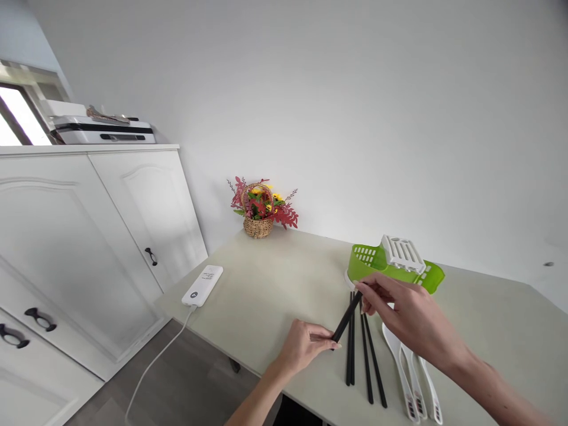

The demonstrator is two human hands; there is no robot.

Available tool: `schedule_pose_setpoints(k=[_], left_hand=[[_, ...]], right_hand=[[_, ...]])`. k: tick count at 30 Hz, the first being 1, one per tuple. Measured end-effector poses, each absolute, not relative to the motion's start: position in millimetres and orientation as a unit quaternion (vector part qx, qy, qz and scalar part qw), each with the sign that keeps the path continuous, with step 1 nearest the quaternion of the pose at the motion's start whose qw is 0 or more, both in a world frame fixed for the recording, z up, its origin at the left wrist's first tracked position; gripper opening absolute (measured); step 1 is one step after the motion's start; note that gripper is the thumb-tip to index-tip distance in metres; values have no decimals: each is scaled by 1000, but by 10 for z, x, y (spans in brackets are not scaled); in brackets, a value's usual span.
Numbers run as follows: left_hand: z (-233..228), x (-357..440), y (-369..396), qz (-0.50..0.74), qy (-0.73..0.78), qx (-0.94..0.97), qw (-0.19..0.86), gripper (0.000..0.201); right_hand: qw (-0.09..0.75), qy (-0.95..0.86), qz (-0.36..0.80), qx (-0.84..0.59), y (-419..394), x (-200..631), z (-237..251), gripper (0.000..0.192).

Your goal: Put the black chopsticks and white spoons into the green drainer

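Observation:
Black chopsticks (pixel 347 319) slant upward between my hands, held just above the table. My left hand (pixel 306 343) pinches their lower end, and my right hand (pixel 394 302) grips the upper end; how many there are I cannot tell. Beneath them lie more black chopsticks (pixel 373 361) in pairs, partly covered by my right hand. To the right, several white spoons (pixel 412 378) rest with their handles toward me, their bowls partly hidden under my right forearm. Behind my right hand stands a green utensil basket (pixel 377 260) with a white slotted rack (pixel 403 253) on it.
A white power bank (pixel 202 286) with a cable lies at the table's left edge. At the back left corner of the table (pixel 266 278) stands a wicker basket of flowers (pixel 258 227). White cabinets (pixel 146 201) stand to the left, and a wall rises behind the table.

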State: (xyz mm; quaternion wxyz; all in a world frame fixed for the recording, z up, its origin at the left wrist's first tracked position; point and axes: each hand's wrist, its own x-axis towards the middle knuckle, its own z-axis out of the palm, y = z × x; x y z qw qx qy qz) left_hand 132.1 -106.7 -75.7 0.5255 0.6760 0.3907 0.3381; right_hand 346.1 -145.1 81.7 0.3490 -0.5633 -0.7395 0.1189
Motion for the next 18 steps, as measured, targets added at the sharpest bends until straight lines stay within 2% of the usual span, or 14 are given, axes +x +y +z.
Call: schedule_pose_setpoints(k=[12,18], left_hand=[[-761,1325,-1077,322,376,724,481,29],[-778,1354,-1103,357,411,789,285,13]], right_hand=[[329,-740,145,-568,-1470,3548,858,38],[320,-744,135,-570,-1475,3553,835,35]])
